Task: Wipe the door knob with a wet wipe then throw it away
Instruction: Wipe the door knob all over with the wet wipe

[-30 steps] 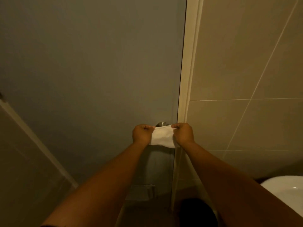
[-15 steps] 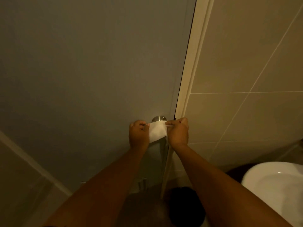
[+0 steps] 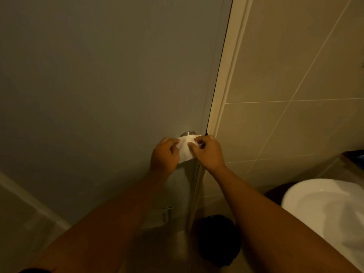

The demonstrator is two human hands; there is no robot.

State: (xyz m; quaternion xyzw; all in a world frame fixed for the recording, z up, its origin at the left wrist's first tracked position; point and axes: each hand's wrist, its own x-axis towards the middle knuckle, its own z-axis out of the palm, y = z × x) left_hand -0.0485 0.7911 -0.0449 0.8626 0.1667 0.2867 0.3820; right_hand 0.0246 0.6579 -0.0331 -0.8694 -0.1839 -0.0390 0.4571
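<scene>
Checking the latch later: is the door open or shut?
Shut, it seems: the door lies flush with the frame, only a thin dark seam between. Both hands hold the wipe over the knob.

The round silver metal door knob (image 3: 188,133) sits near the right edge of the flat grey door (image 3: 110,85), and a white wet wipe (image 3: 186,148) stretched between the left hand (image 3: 165,154) and the right hand (image 3: 209,151) covers its front and underside; only its top shows free. Just right of the knob, the cream door frame (image 3: 222,85) and the beige tiled wall (image 3: 295,75) close off that side. Left of and above the knob the door face lies bare. Low at the right, a white ceramic basin (image 3: 323,209) juts out under the right forearm. A dark round object (image 3: 216,239), too dim to identify, stands on the floor below the frame.
</scene>
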